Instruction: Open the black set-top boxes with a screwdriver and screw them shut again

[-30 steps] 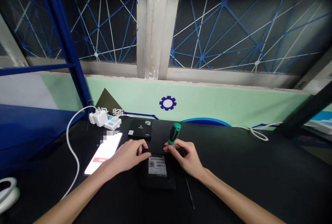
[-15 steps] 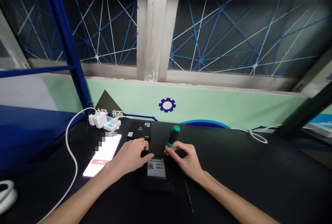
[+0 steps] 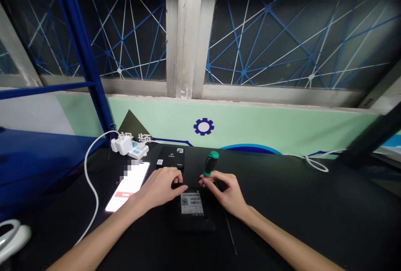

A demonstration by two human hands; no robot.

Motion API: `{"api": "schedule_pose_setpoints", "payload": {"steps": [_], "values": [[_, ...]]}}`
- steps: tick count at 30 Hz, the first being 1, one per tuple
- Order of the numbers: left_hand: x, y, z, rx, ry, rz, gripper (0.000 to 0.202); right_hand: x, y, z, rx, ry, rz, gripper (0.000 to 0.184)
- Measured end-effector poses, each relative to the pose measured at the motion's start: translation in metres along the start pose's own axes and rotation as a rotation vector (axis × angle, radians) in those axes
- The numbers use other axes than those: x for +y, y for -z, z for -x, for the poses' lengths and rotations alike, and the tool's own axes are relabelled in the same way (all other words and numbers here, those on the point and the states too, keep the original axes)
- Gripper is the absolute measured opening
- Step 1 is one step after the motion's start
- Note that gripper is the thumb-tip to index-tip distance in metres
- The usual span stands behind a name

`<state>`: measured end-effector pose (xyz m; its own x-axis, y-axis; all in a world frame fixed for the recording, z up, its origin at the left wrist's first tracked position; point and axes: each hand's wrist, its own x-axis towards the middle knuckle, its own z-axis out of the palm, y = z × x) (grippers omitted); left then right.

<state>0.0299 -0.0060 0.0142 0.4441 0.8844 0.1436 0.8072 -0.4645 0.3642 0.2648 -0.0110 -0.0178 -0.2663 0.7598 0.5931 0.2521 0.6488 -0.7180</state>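
A black box (image 3: 192, 221) with a white barcode label on top lies on the dark table in front of me. My left hand (image 3: 161, 187) rests on its far left corner, fingers bent and pressed together on the edge. My right hand (image 3: 225, 193) is at the far right corner, thumb and forefinger pinched just below the green-and-black handle of a screwdriver (image 3: 211, 163), which sticks out beyond the fingers. A thin dark rod (image 3: 230, 233) runs out from under that wrist toward me.
A lit phone (image 3: 128, 186) lies left of my left hand. Behind it are a second black box (image 3: 171, 157), a white power strip with a charger (image 3: 129, 147) and a white cable (image 3: 89, 183). Another white cable (image 3: 316, 163) lies far right. A white object (image 3: 12, 239) is at the left edge.
Both hands stay at the box's far corners, with only slight finger movement. The view has shifted a little.
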Motion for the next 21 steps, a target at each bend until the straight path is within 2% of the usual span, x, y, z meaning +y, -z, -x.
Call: {"api": "schedule_pose_setpoints", "payload": {"steps": [8,15,21], "values": [[0.002,0.003,0.001,-0.004,-0.017,-0.017,0.023,0.006,-0.002,0.0,0.009,-0.007,-0.011,0.011],[0.006,0.01,0.004,-0.035,-0.086,-0.131,0.026,0.008,-0.003,0.004,0.215,-0.043,-0.057,0.02],[0.005,0.016,0.004,-0.066,-0.103,-0.153,0.03,0.012,-0.004,0.001,0.234,-0.089,-0.11,0.021]]}}
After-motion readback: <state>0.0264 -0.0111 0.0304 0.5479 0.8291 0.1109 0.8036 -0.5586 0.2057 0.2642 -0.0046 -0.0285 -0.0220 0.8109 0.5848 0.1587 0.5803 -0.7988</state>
